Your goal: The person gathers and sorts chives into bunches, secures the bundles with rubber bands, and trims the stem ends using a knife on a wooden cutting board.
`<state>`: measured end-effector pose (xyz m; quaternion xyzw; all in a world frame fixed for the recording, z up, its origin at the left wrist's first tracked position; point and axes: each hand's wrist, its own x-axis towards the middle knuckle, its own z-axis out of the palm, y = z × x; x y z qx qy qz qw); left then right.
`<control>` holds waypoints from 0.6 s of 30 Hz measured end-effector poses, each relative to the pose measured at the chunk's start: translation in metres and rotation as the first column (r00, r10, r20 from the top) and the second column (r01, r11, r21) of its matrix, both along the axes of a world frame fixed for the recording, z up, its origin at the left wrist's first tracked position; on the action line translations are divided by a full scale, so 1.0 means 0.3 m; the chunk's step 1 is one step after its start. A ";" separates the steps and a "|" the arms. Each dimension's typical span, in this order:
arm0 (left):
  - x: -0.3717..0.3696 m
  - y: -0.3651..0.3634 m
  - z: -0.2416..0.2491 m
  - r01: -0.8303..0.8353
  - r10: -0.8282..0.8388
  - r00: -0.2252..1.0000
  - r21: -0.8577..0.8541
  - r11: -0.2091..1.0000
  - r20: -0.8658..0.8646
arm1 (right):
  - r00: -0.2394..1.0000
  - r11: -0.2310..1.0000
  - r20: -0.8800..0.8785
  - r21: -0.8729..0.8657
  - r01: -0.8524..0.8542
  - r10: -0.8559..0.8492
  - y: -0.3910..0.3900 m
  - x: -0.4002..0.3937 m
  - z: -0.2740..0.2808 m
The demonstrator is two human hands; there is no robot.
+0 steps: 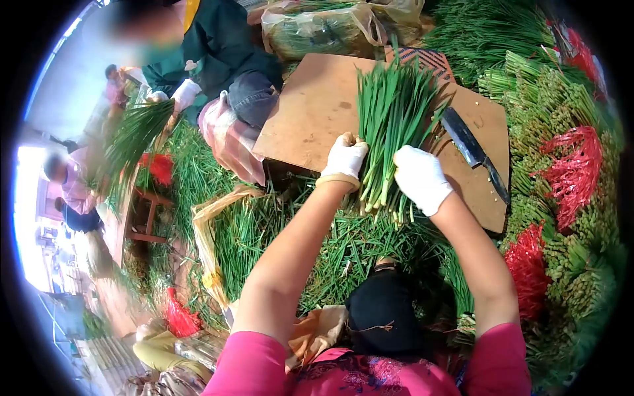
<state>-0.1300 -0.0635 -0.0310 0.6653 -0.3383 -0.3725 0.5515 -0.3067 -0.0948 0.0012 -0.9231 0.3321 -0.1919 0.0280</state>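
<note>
A thick bunch of long green leafy stalks lies over the near edge of a brown board, its pale cut ends toward me. My left hand, in a white glove, is closed against the bunch's left side near those ends. On the right side my right hand, also gloved in white, has its fingers curled against the stalks. A knife with a dark, broad blade lies on the board to the right of the bunch, its handle pointing toward me.
Stacked green bundles and red plastic ties line the right. Loose greens cover the ground below the board. At upper left a co-worker in white gloves holds greens. More people are farther left.
</note>
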 end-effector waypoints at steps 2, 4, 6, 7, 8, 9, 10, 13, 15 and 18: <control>0.079 -0.003 -0.025 0.057 -0.058 0.998 0.080 0.995 0.016 | 0.998 1.000 -0.069 0.012 -0.008 0.008 -0.019 -0.062 0.053; 0.112 0.017 -0.001 0.039 -0.021 0.982 0.090 0.995 -0.190 | 0.998 0.999 -0.053 0.039 0.026 -0.024 -0.033 -0.131 0.109; 0.136 0.050 0.063 0.053 0.018 0.946 0.210 0.976 -0.324 | 0.998 0.983 0.060 0.182 0.005 -0.016 -0.042 -0.184 0.121; 0.148 0.046 0.056 0.004 0.065 0.933 0.189 0.982 -0.354 | 0.994 0.968 0.109 0.249 -0.007 -0.021 -0.049 -0.210 0.113; 0.188 0.031 0.020 -0.002 0.058 0.968 0.223 0.975 -0.243 | 0.982 0.926 0.148 0.374 0.053 -0.116 -0.049 -0.226 0.104; 0.233 0.017 -0.019 -0.014 0.036 0.996 0.250 0.968 -0.082 | 0.961 0.864 0.175 0.493 0.102 -0.214 -0.047 -0.238 0.098; 0.264 0.011 -0.022 -0.033 0.012 0.997 0.273 0.962 0.080 | 0.932 0.784 0.188 0.605 0.138 -0.310 -0.047 -0.247 0.089; 0.314 0.029 -0.038 -0.022 -0.027 0.992 0.372 0.928 0.126 | 0.864 0.644 0.209 0.748 0.160 -0.458 -0.076 -0.296 -0.012; 0.334 0.047 -0.029 0.033 -0.135 0.966 0.412 0.911 0.222 | 0.874 0.628 0.115 0.740 0.242 -0.473 -0.078 -0.321 -0.034; 0.323 0.046 0.006 0.063 -0.184 0.957 0.459 0.886 0.224 | 0.866 0.914 0.386 0.369 0.170 -0.317 -0.070 -0.338 -0.090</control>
